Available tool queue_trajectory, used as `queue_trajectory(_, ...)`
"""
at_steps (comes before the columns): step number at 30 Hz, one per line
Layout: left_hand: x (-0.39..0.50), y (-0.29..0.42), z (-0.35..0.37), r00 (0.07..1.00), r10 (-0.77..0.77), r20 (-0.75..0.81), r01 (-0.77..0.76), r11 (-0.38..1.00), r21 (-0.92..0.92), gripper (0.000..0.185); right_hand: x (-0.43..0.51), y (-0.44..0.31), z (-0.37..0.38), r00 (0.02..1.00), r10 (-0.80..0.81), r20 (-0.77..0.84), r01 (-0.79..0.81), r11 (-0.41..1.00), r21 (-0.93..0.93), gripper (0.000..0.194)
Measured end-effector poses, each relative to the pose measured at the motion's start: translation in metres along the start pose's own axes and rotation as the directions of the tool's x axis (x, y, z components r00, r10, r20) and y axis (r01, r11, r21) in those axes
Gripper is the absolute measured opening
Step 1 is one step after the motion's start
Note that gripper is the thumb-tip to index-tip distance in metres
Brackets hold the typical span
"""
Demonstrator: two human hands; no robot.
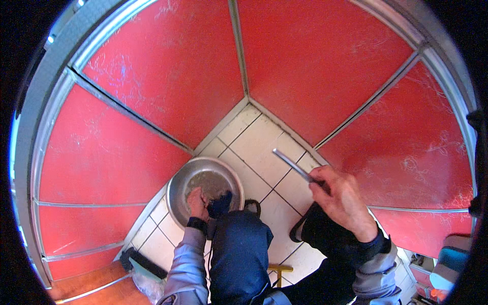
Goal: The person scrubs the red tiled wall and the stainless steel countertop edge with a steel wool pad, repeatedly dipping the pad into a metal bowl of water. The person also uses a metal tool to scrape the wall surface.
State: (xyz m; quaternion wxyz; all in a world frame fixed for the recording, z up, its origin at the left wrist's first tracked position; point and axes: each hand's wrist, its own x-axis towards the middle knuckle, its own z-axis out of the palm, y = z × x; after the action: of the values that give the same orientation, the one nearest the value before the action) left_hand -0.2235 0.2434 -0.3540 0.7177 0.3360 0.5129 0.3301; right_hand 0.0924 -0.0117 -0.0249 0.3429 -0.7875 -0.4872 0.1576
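My left hand [198,204] reaches into a round metal basin [172,190] on the tiled floor. The basin holds murky, greyish content, and a dark cloth-like thing [220,205] lies beside the hand. Whether the fingers grip that cloth cannot be told. Raised over the floor on the right, my right hand [339,196] is closed around a thin metal rod-like tool [291,164], whose far end points up and left. The tool's grip end is hidden by the fingers.
Red panels [175,76] in metal frames meet at a corner ahead. My knees and shoes are close to the basin. A broom [146,265] lies at lower left by a plastic bag [146,286]. A yellow T-shaped piece [280,268] is near my legs; a stool-like object [451,259] stands far right.
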Motion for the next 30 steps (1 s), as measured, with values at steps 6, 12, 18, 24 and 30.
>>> queue_trajectory(6, 0.003, 0.013, -0.016, 0.996, 0.046, 0.08, -0.05, 0.998, 0.048, 0.03, -0.002, 0.0, -0.001, 0.999, -0.005, 0.039, 0.006, 0.999, -0.042, 0.014)
queue_trajectory(12, -0.036, 0.041, 0.003, 0.997, -0.044, 0.059, 0.053, 0.988, -0.146, 0.015, -0.002, 0.003, -0.002, 0.998, -0.05, 0.028, 0.051, 0.996, -0.072, 0.012)
queue_trajectory(18, -0.059, 0.06, 0.016, 1.0, -0.018, 0.013, 0.016, 0.992, 0.121, 0.012, -0.001, 0.007, 0.0, 0.997, -0.077, 0.015, 0.078, 0.991, -0.108, 0.011)
queue_trajectory(24, -0.055, 0.072, 0.023, 0.999, 0.038, 0.015, -0.039, 0.997, 0.059, 0.022, -0.001, 0.01, 0.002, 0.996, -0.085, -0.001, 0.084, 0.986, -0.143, 0.012)
queue_trajectory(30, -0.062, 0.075, 0.041, 0.993, 0.116, 0.005, -0.116, 0.993, 0.024, 0.019, 0.001, 0.016, 0.005, 0.993, -0.11, -0.028, 0.106, 0.985, -0.136, 0.013)
